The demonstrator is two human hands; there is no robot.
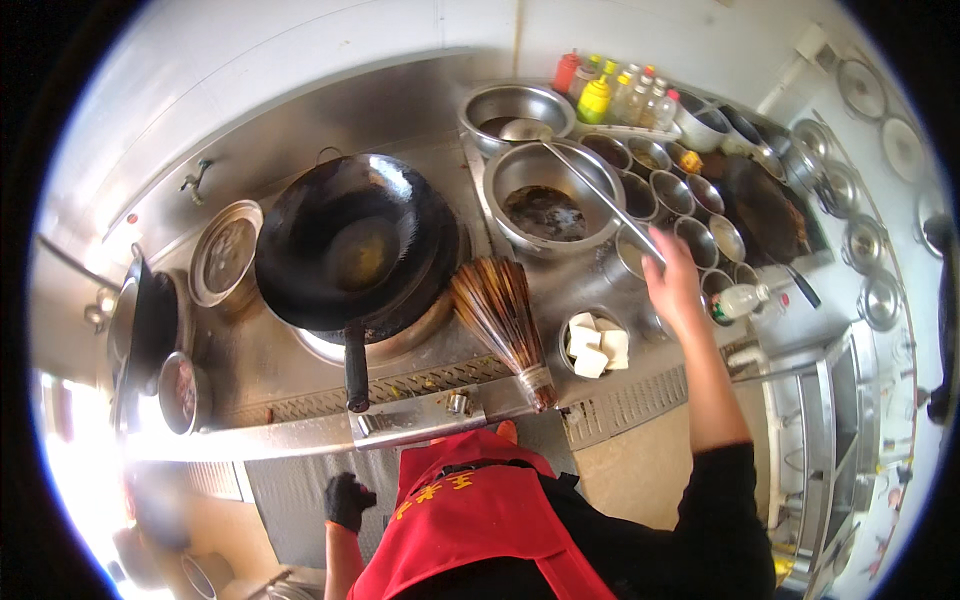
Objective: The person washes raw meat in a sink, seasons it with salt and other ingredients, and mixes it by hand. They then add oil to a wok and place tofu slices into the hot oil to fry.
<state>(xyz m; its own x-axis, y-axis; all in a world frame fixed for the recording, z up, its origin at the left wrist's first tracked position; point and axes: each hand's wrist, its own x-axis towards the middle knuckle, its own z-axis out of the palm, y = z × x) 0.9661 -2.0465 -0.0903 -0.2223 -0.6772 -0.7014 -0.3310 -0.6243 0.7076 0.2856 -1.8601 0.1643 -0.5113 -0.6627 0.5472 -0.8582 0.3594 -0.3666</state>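
Observation:
My right hand (670, 277) grips the long metal handle of a ladle (592, 187). The ladle's bowl rests over or in a steel basin of dark liquid (517, 94) at the back. Beneath the handle stands another steel basin (504, 180) with dark liquid. My left hand (349, 501), in a black glove, hangs by the red apron with fingers curled and nothing visible in it. Before me a black wok (300, 240) sits on the burner with a little yellowish liquid (364, 255) inside, its handle towards me. A bamboo wok brush (499, 315) lies to its right.
White blocks, apparently tofu, fill a small bowl (564, 352). Several seasoning pots (673, 193) and squeeze bottles (594, 101) stand at the right. On the left are a lidded round pot (225, 255), a meat bowl (201, 401) and a faucet (195, 181). Burner knobs (457, 403) line the front edge.

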